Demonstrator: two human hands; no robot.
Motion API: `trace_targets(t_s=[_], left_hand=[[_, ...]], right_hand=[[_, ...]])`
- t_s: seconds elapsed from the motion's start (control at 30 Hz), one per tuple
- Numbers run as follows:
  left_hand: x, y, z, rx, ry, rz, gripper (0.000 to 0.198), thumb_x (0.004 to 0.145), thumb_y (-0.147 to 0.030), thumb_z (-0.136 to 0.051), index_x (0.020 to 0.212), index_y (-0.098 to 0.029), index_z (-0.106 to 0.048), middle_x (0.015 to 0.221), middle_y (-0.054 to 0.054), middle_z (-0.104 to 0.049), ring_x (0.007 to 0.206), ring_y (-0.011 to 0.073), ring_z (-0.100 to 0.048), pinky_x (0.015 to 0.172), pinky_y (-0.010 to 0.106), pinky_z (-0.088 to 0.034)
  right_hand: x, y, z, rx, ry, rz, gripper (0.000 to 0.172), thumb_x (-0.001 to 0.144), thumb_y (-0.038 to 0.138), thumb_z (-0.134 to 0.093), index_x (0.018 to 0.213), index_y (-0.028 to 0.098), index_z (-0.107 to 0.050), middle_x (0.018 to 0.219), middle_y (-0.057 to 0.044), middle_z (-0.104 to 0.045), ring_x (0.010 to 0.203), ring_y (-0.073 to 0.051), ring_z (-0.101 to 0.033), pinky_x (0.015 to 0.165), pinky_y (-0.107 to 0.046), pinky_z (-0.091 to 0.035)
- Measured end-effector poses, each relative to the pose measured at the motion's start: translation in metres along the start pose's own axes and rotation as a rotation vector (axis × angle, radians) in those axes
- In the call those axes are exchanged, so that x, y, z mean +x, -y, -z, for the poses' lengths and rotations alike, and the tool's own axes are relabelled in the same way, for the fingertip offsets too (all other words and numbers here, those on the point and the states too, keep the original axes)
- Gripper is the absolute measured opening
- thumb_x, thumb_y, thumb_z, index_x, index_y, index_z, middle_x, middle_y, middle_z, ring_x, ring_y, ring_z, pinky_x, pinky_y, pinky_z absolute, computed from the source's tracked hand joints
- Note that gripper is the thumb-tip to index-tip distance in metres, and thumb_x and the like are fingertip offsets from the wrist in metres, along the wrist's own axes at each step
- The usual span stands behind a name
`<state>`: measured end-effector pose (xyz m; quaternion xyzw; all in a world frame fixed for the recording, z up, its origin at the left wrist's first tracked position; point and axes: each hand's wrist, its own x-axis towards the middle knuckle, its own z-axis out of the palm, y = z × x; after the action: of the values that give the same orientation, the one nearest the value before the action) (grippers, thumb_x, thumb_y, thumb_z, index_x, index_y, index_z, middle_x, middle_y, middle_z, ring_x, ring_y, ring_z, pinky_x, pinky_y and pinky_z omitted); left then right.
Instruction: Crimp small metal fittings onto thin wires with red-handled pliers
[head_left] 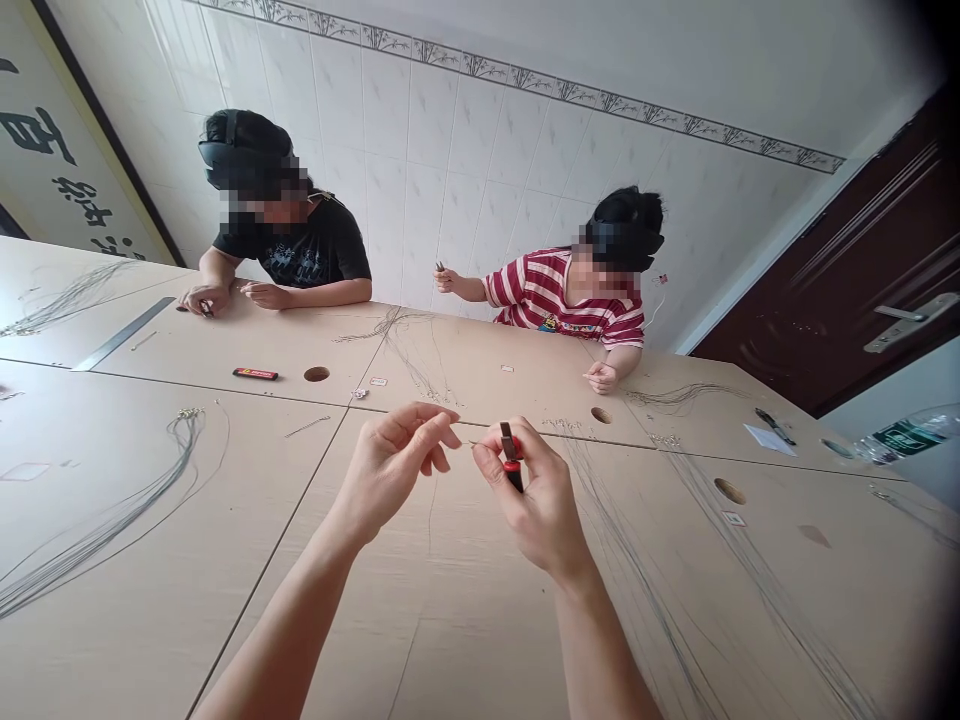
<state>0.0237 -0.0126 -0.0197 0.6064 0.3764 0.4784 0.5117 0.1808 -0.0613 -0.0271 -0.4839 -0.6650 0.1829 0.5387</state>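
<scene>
My left hand [405,460] is closed in a pinch, and a thin cord [430,520] hangs below it toward the table. What lies at the fingertips is too small to make out. To its right, my right hand [536,490] is wrapped round a small red-and-black hand tool [512,472], whose exact kind I cannot tell. Its thumb and forefinger meet near a tiny piece pointing toward my left fingertips. Both hands are above the table, close together but apart.
On the pale table [360,640] lie bundles of thin cords at left [161,470] and right [622,530], a red-and-black stick-like item [255,374], a metal ruler [124,335] and a plastic bottle [915,432]. Two co-workers sit opposite, one in black [322,250], one in stripes [540,280].
</scene>
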Motion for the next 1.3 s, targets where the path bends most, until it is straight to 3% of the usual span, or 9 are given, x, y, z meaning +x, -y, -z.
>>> trace_targets(t_s=[0.17,0.33,0.43,0.53,0.67,0.8,1.0,1.1,1.3], left_hand=[[0.002,0.004,0.001,0.045,-0.119,-0.017,0.027,0.089,-0.045,-0.060,0.089,-0.022,-0.074,0.093,0.003,-0.072,0.084,0.0171,-0.062,0.078,0.028,-0.048],[-0.001,0.008,-0.003,-0.242,0.223,0.054,0.042,0.096,-0.052,-0.046,0.113,-0.021,-0.069,0.121,0.008,-0.067,0.112,0.0224,-0.060,0.102,0.036,-0.041],[0.000,0.013,-0.005,-0.345,0.508,0.170,0.045,0.096,-0.053,-0.044,0.105,-0.016,-0.068,0.098,0.009,-0.071,0.072,0.0152,-0.064,0.074,0.031,-0.050],[0.000,0.020,-0.007,-0.413,0.775,0.278,0.044,0.092,-0.054,-0.052,0.089,-0.014,-0.069,0.066,0.003,-0.066,0.039,0.0055,-0.041,0.043,0.022,-0.029],[-0.005,0.016,-0.015,-0.532,1.048,0.318,0.043,0.083,-0.057,-0.062,0.077,-0.015,-0.070,0.050,0.000,-0.057,0.030,0.0034,-0.019,0.034,0.023,-0.011],[-0.021,0.000,-0.022,-0.546,1.185,0.322,0.049,0.082,-0.061,-0.058,0.063,-0.017,-0.069,0.038,0.002,-0.050,0.024,0.0056,-0.020,0.027,0.024,-0.004],[-0.037,-0.002,0.005,-0.593,0.778,0.019,0.072,0.082,-0.081,-0.029,0.041,-0.029,-0.057,0.019,-0.005,-0.012,0.015,0.0095,-0.013,0.019,0.026,-0.015],[-0.032,0.001,0.023,-0.626,0.629,-0.078,0.073,0.062,-0.096,-0.031,0.040,-0.031,-0.055,0.017,-0.006,-0.008,0.015,0.0102,-0.012,0.017,0.027,-0.014],[-0.035,-0.017,0.019,-0.736,-0.138,-0.267,0.054,0.093,-0.065,-0.036,0.067,-0.035,-0.071,0.016,-0.010,-0.001,0.019,0.0093,0.002,0.021,0.027,-0.017]], right_hand=[[0.000,0.001,0.000,0.017,-0.011,0.002,0.019,0.093,0.022,-0.054,0.075,0.021,-0.047,0.076,0.003,-0.047,0.068,-0.011,-0.043,0.064,-0.024,-0.036],[0.000,-0.002,0.002,0.068,-0.044,-0.031,0.017,0.093,0.027,-0.056,0.078,0.021,-0.051,0.077,0.002,-0.050,0.068,-0.011,-0.045,0.065,-0.025,-0.038],[0.001,-0.007,0.006,0.115,-0.093,-0.061,0.016,0.092,0.029,-0.058,0.079,0.021,-0.053,0.078,0.002,-0.051,0.066,-0.011,-0.045,0.064,-0.026,-0.039],[0.003,-0.013,0.009,0.136,-0.163,-0.107,0.017,0.091,0.032,-0.059,0.078,0.021,-0.055,0.075,0.002,-0.052,0.064,-0.011,-0.044,0.062,-0.026,-0.039],[0.005,-0.016,0.009,0.244,-0.233,-0.194,0.022,0.088,0.038,-0.061,0.075,0.021,-0.056,0.073,0.002,-0.050,0.065,-0.013,-0.044,0.061,-0.027,-0.037],[0.007,-0.020,0.005,0.391,-0.255,-0.278,0.024,0.087,0.041,-0.063,0.076,0.020,-0.058,0.076,0.000,-0.051,0.069,-0.013,-0.044,0.064,-0.029,-0.038],[0.008,-0.027,0.002,0.573,-0.308,-0.337,0.025,0.083,0.041,-0.069,0.076,0.020,-0.057,0.073,0.002,-0.047,0.072,-0.014,-0.045,0.070,-0.030,-0.038],[0.010,-0.026,-0.001,0.632,-0.318,-0.353,0.025,0.081,0.041,-0.070,0.076,0.020,-0.056,0.075,0.001,-0.048,0.073,-0.014,-0.046,0.073,-0.031,-0.039],[0.009,-0.012,-0.002,1.001,-0.189,-0.318,0.018,0.087,0.038,-0.062,0.079,0.025,-0.053,0.114,-0.002,-0.062,0.076,-0.014,-0.050,0.086,-0.040,-0.047]])
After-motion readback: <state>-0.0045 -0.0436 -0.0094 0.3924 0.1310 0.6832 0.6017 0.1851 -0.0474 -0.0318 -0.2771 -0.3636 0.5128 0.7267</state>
